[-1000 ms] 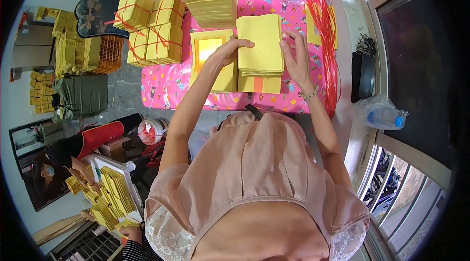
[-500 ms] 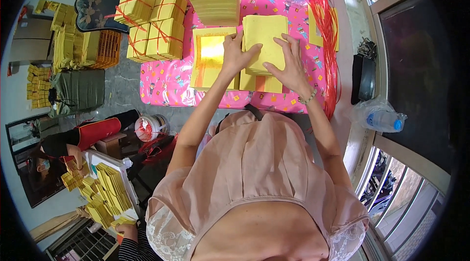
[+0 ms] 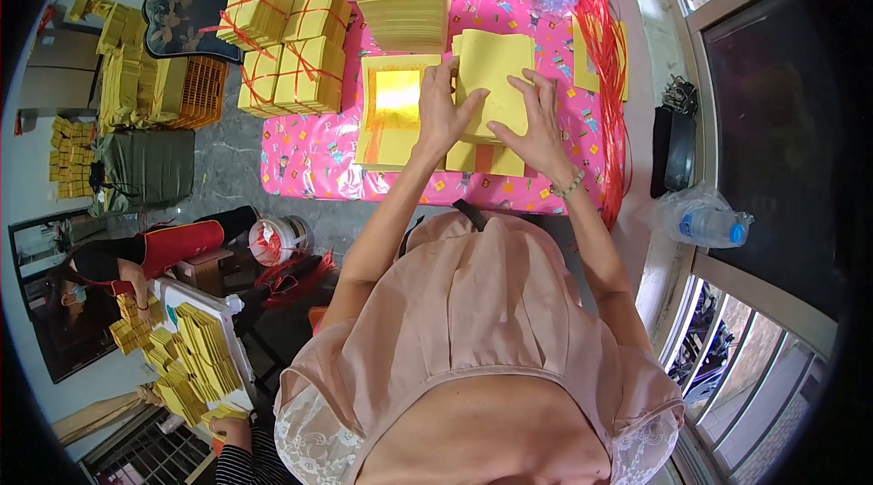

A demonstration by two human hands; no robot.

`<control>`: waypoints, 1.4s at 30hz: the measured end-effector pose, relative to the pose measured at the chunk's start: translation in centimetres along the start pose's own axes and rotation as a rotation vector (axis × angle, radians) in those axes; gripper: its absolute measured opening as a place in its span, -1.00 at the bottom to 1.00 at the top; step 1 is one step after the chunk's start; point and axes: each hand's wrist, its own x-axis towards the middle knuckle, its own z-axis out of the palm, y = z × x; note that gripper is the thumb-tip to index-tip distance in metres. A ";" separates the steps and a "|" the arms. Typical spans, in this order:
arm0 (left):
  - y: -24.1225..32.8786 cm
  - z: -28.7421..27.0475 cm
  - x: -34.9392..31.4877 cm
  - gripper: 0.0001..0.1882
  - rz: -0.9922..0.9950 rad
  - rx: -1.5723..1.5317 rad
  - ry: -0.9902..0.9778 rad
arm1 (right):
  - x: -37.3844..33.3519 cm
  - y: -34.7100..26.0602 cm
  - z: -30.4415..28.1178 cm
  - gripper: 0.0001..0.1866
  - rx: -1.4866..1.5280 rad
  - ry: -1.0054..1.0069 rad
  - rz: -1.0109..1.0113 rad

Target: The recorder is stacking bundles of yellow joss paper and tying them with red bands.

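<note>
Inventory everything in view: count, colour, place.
table cover: 1, pink, upper middle
centre stack: 1, yellow, on cover
foil-topped stack: 1, yellow, left of it
tall stack: 1, yellow, behind
tied bundles: 4 visible, yellow, cover's left
cord bunch: 1, red, cover's right
bottle: 1, clear, far right
crate: 1, orange, left
bucket: 1, white, left
packets: many, yellow, lower left
co-workers: 2, red apron, striped sleeve, left
left hand: 1, bare, centre stack's left
right hand: 1, bare, its right
</note>
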 end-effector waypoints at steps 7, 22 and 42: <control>-1.5 0.6 -0.1 -0.52 -0.131 -0.125 -0.045 | 0.9 1.1 -1.1 -0.33 0.218 0.139 0.009; -0.9 1.1 -1.1 -0.65 0.123 0.076 0.039 | 14.0 5.2 -4.6 -0.53 0.299 -0.218 -0.132; -0.5 1.8 -1.2 -0.60 -0.009 -0.091 0.124 | 22.0 6.0 -1.0 -0.42 0.105 -1.038 0.381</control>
